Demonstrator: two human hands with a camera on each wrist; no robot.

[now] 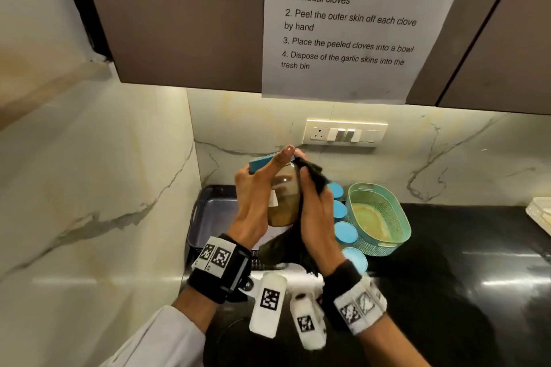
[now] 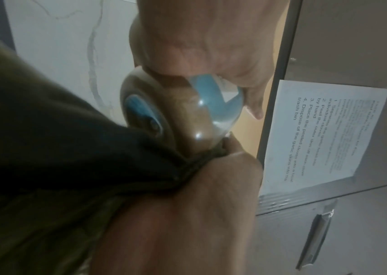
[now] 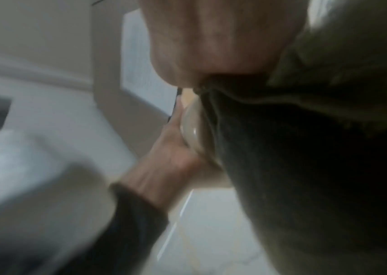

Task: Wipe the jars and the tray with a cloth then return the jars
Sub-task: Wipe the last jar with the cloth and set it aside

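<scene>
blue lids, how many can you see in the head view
5. One on the jar in the left hand, its lid on top; four lids in a row beside the green basket. Others may be hidden behind the hands.

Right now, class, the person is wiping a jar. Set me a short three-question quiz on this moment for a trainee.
1. True or false: the left hand holds the jar.
2. What does the right hand press on the jar? A sponge, B cloth, C paper.
3. Fill in: the green basket on the counter holds ___ jars.

Key: 1 true; 2 B; 3 no. Blue-lidded jars stand beside the basket.
</scene>
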